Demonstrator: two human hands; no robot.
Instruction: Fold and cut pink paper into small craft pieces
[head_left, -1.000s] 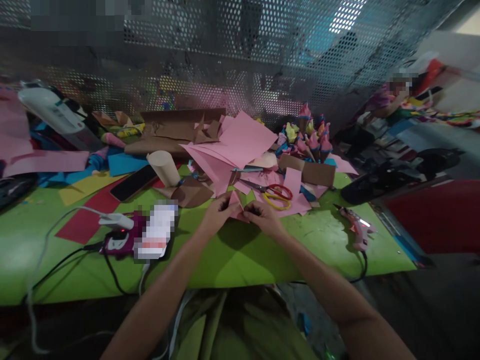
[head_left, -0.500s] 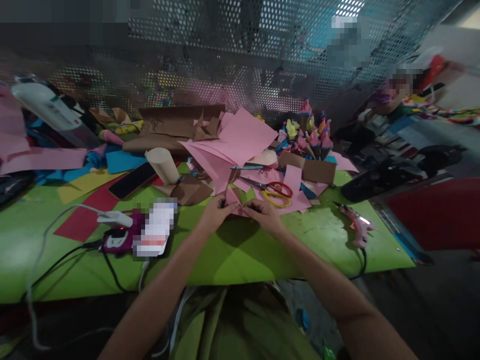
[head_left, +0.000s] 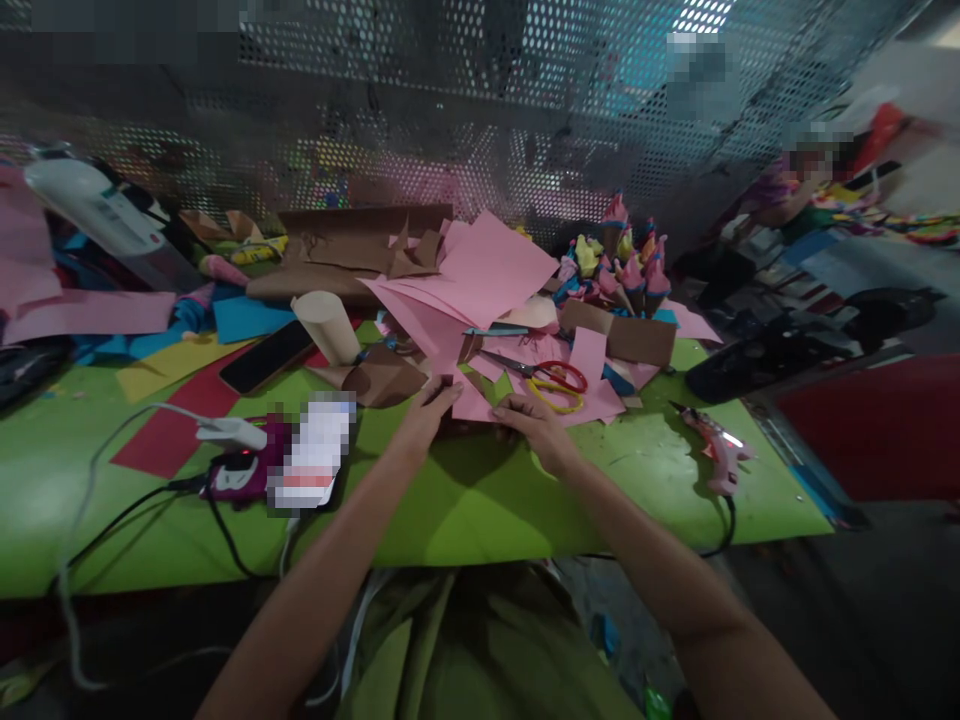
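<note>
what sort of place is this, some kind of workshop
Most likely a paper-craft workspace, though whether it is a workshop or a home I can't tell. The green table holds loose pink sheets, scissors and a glue gun.

I see a wide bare patch of green table [head_left: 480, 520] just in front of me, so a hand could slide across there. There's also room between my right hand [head_left: 531, 425] and the glue gun [head_left: 724, 462]. Straight ahead, scissors [head_left: 556, 377], big pink sheets [head_left: 499, 270] and a paper tube [head_left: 328, 328] block the way. On the left, a lit phone [head_left: 315, 450] and a purple plug box [head_left: 244, 478] get in the way.
</note>
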